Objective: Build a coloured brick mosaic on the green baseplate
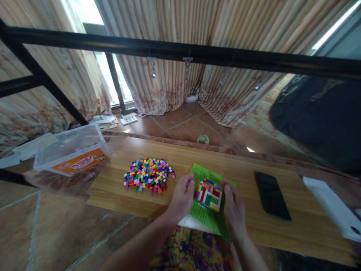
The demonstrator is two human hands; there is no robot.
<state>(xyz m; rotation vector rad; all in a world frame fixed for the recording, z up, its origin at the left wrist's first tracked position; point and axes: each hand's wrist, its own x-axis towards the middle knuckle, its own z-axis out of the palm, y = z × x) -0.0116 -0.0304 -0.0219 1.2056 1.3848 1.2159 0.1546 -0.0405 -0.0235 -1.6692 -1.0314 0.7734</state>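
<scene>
A flat, multicoloured square of small toy bricks (209, 194) sits on a green studded baseplate (207, 223) at the table's front edge. My left hand (182, 196) is at the baseplate's left side, with its fingers loosely bent and nothing visible in them. On the other side, my right hand (234, 205) is over the baseplate, with thumb and fingertips close to the square's upper right corner. Whether those fingertips touch the bricks is hard to make out. Left of my hands lies a heap of loose coloured bricks (149, 174).
The wooden table (118, 162) holds a black phone (272, 195) and a white object (334, 207) at the right. A clear plastic box (72, 152) with an orange label stands at the left. A black metal bar (169, 51) crosses beyond the table, before striped curtains (180, 26).
</scene>
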